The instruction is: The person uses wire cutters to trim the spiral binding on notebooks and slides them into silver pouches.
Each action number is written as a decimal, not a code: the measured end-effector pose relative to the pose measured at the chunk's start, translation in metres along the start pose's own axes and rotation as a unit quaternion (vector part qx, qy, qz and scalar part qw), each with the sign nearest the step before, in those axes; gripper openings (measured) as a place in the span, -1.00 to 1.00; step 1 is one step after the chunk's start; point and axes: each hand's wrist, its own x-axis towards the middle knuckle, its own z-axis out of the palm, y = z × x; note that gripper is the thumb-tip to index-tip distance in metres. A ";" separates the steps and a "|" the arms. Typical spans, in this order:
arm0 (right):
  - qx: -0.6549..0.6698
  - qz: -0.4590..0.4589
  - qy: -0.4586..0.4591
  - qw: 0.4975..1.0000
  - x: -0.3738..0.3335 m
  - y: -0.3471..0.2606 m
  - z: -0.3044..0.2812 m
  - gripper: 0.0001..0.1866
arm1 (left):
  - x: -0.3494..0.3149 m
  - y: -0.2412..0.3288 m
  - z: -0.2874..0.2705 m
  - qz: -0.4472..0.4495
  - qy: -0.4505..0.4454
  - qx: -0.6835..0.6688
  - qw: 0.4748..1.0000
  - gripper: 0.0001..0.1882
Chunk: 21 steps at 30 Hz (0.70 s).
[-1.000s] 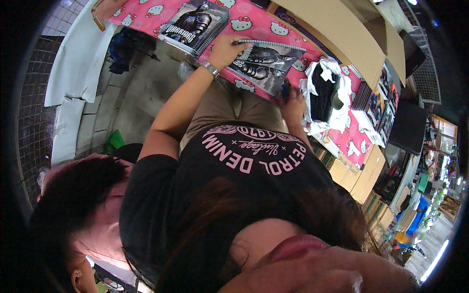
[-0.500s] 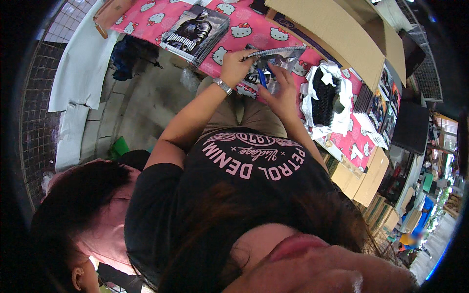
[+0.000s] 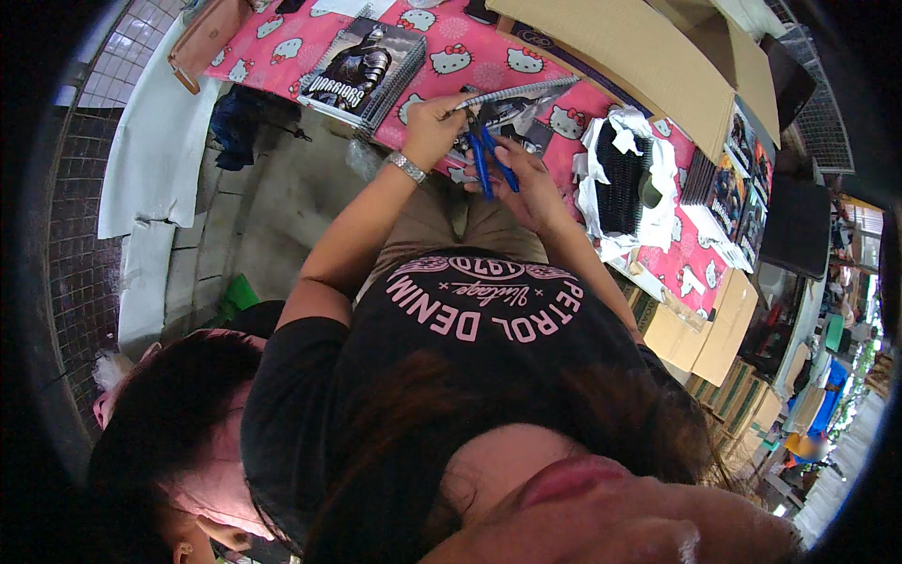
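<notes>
My left hand (image 3: 434,132), with a metal watch at the wrist, is closed on the near left end of a spiral notebook (image 3: 531,101). The notebook is tilted up, its wire binding facing me. In my right hand (image 3: 532,188) are blue-handled pliers (image 3: 483,162), their handles spread apart and their jaws up at the end of the binding beside my left fingers. Whether the jaws touch the wire is too small to tell. Under the raised notebook lies another dark printed cover (image 3: 536,138), partly hidden.
A pink patterned cloth (image 3: 451,58) covers the table. Stacked notebooks (image 3: 362,70) lie at left, more notebooks (image 3: 728,202) at right. Black binding coils (image 3: 618,193) sit in torn white paper. An open cardboard box (image 3: 601,47) stands behind. A person in pink (image 3: 221,428) is close at my left.
My right hand has drawn back from the notebook and turned, bringing the pliers' handles into plain sight near the left end of the binding. My left hand keeps its hold there.
</notes>
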 end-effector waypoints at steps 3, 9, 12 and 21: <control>-0.291 -0.118 0.080 0.946 -0.008 -0.001 -0.031 -0.47 | 0.038 0.038 -0.045 0.092 0.018 0.114 0.989 -0.73; -0.743 -0.191 0.203 0.608 -0.031 0.031 -0.170 -0.49 | 0.121 0.153 -0.137 0.218 -0.071 0.485 0.844 -0.75; -0.713 -0.225 0.171 0.641 -0.030 0.029 -0.172 -0.50 | 0.172 0.103 -0.109 0.142 -0.194 0.587 0.773 -0.74; -0.671 -0.208 0.383 0.599 -0.030 -0.069 -0.215 -0.72 | 0.163 -0.059 -0.100 -0.019 -0.174 0.546 0.819 -0.45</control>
